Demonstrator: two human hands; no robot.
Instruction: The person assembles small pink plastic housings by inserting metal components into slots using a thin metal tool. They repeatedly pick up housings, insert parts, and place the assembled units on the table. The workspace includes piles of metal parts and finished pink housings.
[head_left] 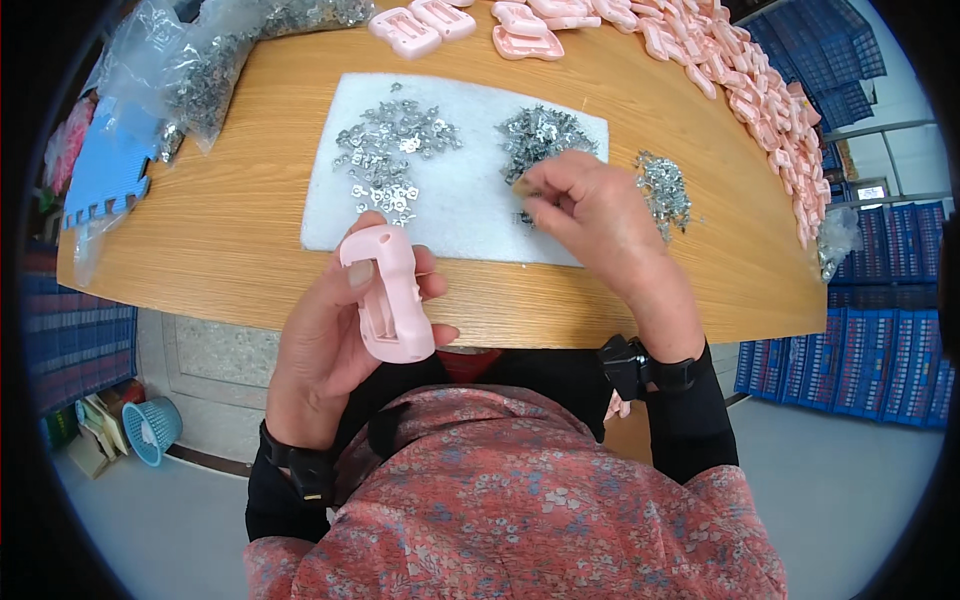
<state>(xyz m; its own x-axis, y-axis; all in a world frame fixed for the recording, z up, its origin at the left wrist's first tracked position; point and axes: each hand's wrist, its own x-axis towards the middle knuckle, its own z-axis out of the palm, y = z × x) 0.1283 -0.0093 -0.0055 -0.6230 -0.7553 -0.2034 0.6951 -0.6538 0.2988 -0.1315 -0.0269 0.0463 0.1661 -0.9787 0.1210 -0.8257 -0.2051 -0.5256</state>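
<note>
Fingers of the left hand (pixel 325 325) are closed around a pink plastic shell (pixel 406 300), in the head view; the thumb lies across the long opening of this shell, while other fingertips come out at its right side; the shell is held nearly upright, before the near edge of the white pad (pixel 475 205), and in the view its upper end reaches to this edge, near the near left corner; the right hand (pixel 600 205) is over the right part of the pad, with thumb and index finger bent toward each other beside the dense heap of metal parts (pixel 545 130); whether they grip a small part I cannot tell, because the fingertips are too small to read.

On the pad, a looser spread of silvery pieces (pixel 385 150) lies along the left half; the dense heap is close to the far right corner, partly hidden by the hand; a smaller heap (pixel 664 190) is on the bare wood of the table (pixel 235 245), just beyond the pad's right edge; many more pink shells (pixel 765 115) lie along the table's far and right edges; at the far left corner rests a clear bag (pixel 210 75) with metal pieces inside, and near the left edge a blue foam mat (pixel 108 175).
</note>
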